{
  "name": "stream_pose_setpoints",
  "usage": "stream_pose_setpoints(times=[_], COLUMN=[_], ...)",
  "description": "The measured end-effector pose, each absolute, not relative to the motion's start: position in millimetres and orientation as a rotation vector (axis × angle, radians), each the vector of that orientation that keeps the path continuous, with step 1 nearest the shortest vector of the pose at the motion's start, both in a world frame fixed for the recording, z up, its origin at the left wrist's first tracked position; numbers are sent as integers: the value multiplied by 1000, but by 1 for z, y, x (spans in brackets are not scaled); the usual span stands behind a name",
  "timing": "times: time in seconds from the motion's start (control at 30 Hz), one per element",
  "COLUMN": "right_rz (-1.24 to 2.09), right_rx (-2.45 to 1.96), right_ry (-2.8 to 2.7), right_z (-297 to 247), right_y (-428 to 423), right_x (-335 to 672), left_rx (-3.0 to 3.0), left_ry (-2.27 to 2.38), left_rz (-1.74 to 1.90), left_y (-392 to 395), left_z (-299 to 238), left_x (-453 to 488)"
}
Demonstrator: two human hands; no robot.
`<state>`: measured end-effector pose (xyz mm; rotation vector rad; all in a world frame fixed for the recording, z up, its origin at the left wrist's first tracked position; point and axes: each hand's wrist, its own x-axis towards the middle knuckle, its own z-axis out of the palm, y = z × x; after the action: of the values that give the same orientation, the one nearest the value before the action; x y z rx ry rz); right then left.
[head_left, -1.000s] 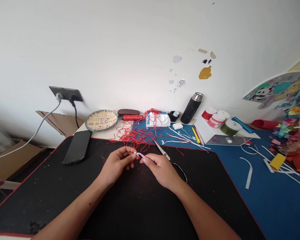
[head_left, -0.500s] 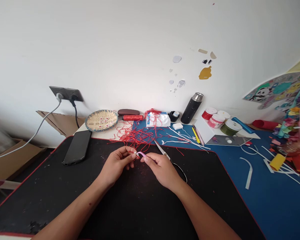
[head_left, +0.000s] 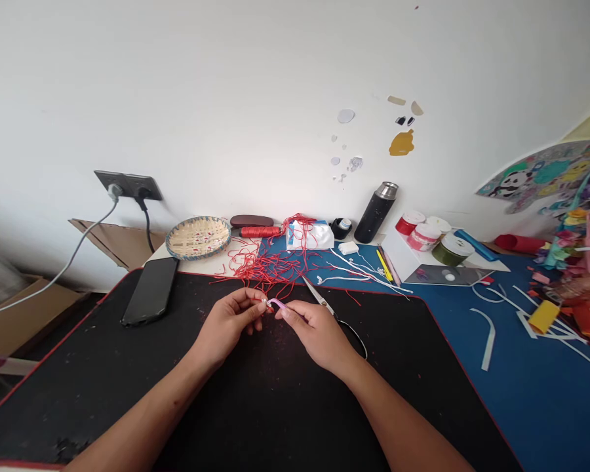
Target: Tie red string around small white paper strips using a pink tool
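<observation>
Over the black desk mat (head_left: 255, 406), my left hand (head_left: 229, 322) and my right hand (head_left: 317, 333) meet fingertip to fingertip. Between them they pinch a small curved pink strip (head_left: 276, 303). My left fingers close on its left end, my right fingers on its right end. A pair of scissors (head_left: 324, 305) lies on the mat just behind my right hand, blades pointing away. A tangle of red string (head_left: 268, 265) lies beyond the hands at the mat's far edge.
A black phone (head_left: 150, 298) lies at the mat's left. Along the wall stand a woven dish (head_left: 198, 237), a red thread spool (head_left: 260, 231), a black flask (head_left: 376, 211) and tape rolls (head_left: 432, 239). White strips and coloured paper scraps (head_left: 565, 288) cover the blue mat at right.
</observation>
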<state>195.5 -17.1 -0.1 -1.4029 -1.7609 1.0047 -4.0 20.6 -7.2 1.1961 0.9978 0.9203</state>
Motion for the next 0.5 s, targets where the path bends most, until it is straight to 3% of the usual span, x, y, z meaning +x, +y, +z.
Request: stream_pose_setpoints(times=[0.5], right_rz=[1025], right_rx=[-1411], right_ry=[-1756], right_z=[1], right_y=[-17], right_x=[195], left_rx=[1196], left_ry=[1003], left_rz=[916], left_y=[21], left_z=[-10], left_x=[-4])
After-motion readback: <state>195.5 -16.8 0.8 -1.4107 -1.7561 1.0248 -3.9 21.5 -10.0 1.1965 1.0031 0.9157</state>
